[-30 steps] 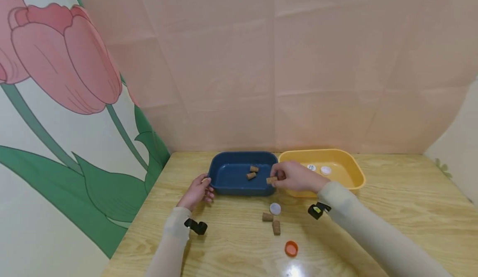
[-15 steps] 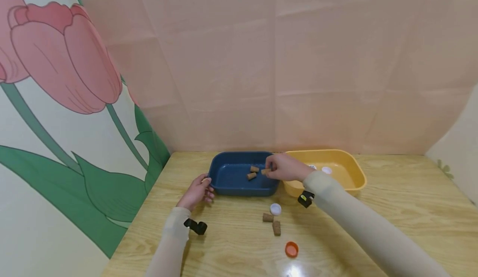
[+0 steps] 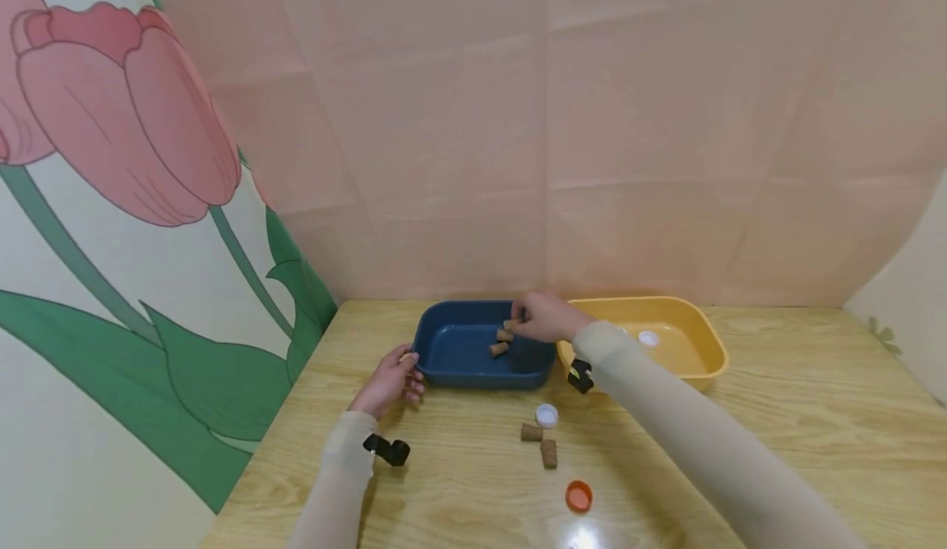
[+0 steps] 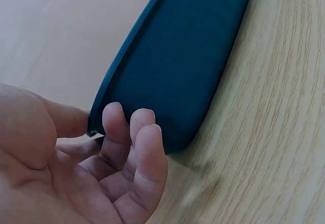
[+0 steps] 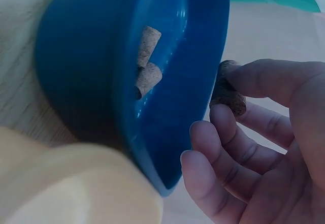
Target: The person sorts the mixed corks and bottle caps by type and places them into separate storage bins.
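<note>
My left hand [image 3: 388, 380] pinches the left rim of the blue tub [image 3: 481, 380]; in the left wrist view the thumb is at the rim and the other fingers curl against the outer wall. Over the tub's right part, my right hand [image 3: 546, 317] holds a cork [image 5: 229, 89] between thumb and fingers. Two more corks lie inside on the tub's floor, one cork [image 3: 499, 350] nearer the front and another cork [image 3: 505, 335] just behind it.
A yellow tub [image 3: 695, 343] with white caps [image 3: 649, 339] in it stands at the right. On the table in front lie a white cap [image 3: 547, 416], a cork [image 3: 531, 432], another cork [image 3: 549, 454] and an orange cap [image 3: 579, 496].
My right hand has moved left and back with its cork, from the blue tub's front right to above its interior. The left hand stays at the rim.
</note>
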Action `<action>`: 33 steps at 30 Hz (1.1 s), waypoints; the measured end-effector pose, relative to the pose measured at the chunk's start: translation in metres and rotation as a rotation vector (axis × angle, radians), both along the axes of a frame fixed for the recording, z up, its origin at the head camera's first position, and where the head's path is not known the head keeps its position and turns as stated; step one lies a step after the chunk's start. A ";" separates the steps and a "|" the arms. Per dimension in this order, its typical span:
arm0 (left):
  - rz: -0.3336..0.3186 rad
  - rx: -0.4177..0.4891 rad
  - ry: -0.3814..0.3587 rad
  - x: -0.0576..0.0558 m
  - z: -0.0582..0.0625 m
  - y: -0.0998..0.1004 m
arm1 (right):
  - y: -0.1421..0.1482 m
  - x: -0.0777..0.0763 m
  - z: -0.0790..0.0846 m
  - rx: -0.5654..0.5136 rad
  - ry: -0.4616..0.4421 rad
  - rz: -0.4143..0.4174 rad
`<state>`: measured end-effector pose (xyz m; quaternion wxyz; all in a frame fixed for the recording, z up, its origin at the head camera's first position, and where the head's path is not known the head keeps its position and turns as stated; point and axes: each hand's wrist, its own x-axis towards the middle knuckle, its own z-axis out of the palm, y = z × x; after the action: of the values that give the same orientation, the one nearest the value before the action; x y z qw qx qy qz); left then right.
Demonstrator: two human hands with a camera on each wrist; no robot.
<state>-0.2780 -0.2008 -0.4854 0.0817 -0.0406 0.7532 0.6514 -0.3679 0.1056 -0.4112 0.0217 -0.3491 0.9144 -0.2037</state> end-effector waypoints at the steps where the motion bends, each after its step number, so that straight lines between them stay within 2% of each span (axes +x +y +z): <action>1: 0.001 0.002 -0.005 0.000 0.000 0.000 | -0.003 -0.003 -0.001 0.002 0.001 -0.005; 8: 0.002 -0.014 0.002 0.003 0.000 -0.002 | -0.021 -0.017 -0.006 0.001 -0.027 -0.013; 14: 0.002 -0.008 -0.001 0.002 0.000 -0.003 | -0.034 -0.024 -0.007 0.090 -0.040 -0.066; 21: 0.000 -0.001 -0.004 0.001 -0.001 -0.002 | -0.046 -0.033 -0.015 0.131 -0.139 -0.088; 23: -0.002 0.002 0.000 0.001 -0.001 -0.002 | -0.049 -0.035 -0.017 0.140 -0.142 -0.086; 25: -0.009 0.000 0.006 0.002 0.002 -0.001 | -0.052 -0.036 -0.017 0.145 -0.152 -0.090; 33: -0.020 -0.004 -0.006 -0.002 -0.001 -0.004 | -0.064 -0.037 -0.017 0.182 -0.181 -0.097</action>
<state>-0.2799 -0.2048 -0.4863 0.0904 -0.0354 0.7546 0.6489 -0.4048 0.0411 -0.4285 0.1258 -0.2812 0.9393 -0.1512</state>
